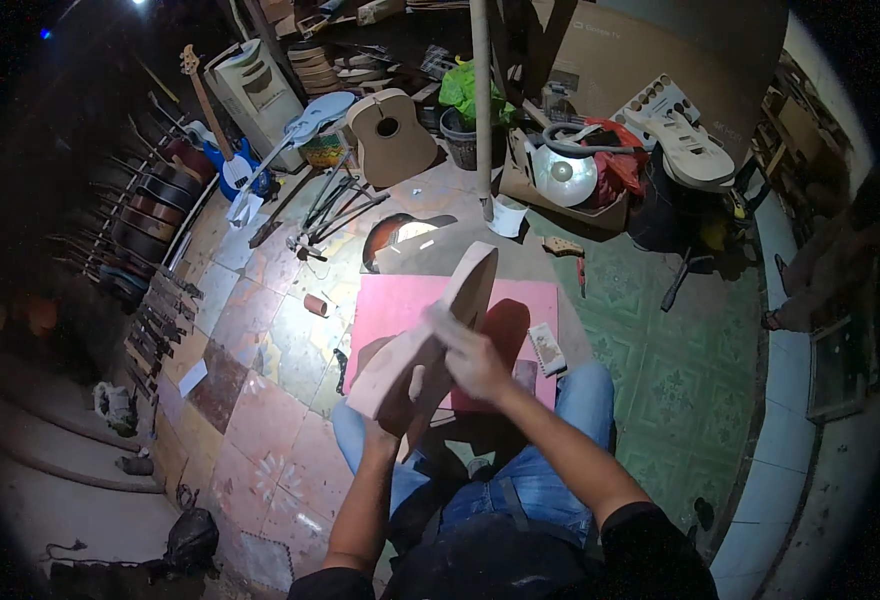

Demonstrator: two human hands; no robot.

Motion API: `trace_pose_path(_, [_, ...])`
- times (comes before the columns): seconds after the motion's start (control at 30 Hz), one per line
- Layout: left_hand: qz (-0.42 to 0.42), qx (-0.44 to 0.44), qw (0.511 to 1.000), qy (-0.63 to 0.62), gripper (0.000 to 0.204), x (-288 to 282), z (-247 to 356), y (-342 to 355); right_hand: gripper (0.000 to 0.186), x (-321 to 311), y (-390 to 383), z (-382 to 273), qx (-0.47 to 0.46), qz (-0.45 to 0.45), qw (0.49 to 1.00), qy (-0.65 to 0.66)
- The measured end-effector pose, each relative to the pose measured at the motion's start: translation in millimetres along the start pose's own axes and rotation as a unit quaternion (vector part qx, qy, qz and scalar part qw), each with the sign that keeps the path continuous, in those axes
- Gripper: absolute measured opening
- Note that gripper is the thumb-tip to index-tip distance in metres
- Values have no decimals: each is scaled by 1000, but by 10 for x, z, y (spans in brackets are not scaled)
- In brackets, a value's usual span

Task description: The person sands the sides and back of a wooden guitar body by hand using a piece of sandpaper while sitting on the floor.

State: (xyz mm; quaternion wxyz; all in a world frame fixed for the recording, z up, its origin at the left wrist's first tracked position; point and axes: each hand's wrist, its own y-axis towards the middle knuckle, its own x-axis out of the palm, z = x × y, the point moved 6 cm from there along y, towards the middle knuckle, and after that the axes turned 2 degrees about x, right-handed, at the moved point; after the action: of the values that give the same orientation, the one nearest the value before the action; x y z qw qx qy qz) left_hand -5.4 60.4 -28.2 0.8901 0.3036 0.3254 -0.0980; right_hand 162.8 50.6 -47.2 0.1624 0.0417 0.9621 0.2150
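Note:
A pale, unfinished wooden guitar body (472, 285) is tipped up on edge in front of me, above my lap. My left hand (400, 395) grips it from below, thumb lying along the wood. Against its side edge rests my right hand (473, 360), the fingers smeared by motion. Whether those fingers hold something, such as sandpaper, does not show. Under the wood a pink board (390, 300) lies on the floor between my knees. On its right side sits a small pale rectangular block (547, 348).
A reddish-brown roll (316, 304) lies left on the tiles. Beyond the board are a sunburst guitar body (385, 238) and a red-handled tool (581, 277). An acoustic guitar body (392, 135), a bucket (460, 138) and a pole (482, 100) stand farther back. Guitars (150, 215) line the left.

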Motion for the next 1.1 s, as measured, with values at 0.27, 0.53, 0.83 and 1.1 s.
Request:
trace_pose_path(0.27, [11,60,998,-1,32,-24,-208,-3,63,-131,109,-34,68,-54,995,43])
trace_pose_path(0.53, [15,92,995,-32,36,19,-480,-110,57,-225,65,124,81,-22,996,-15])
trace_pose_path(0.83, [-14,78,997,8,27,-258,-1110,362,39,-1090,462,528,123,26,969,-212])
trace_pose_path(1.1, [280,-155,928,-191,81,-245,-1175,782,43,-584,58,194,193,52,916,-349])
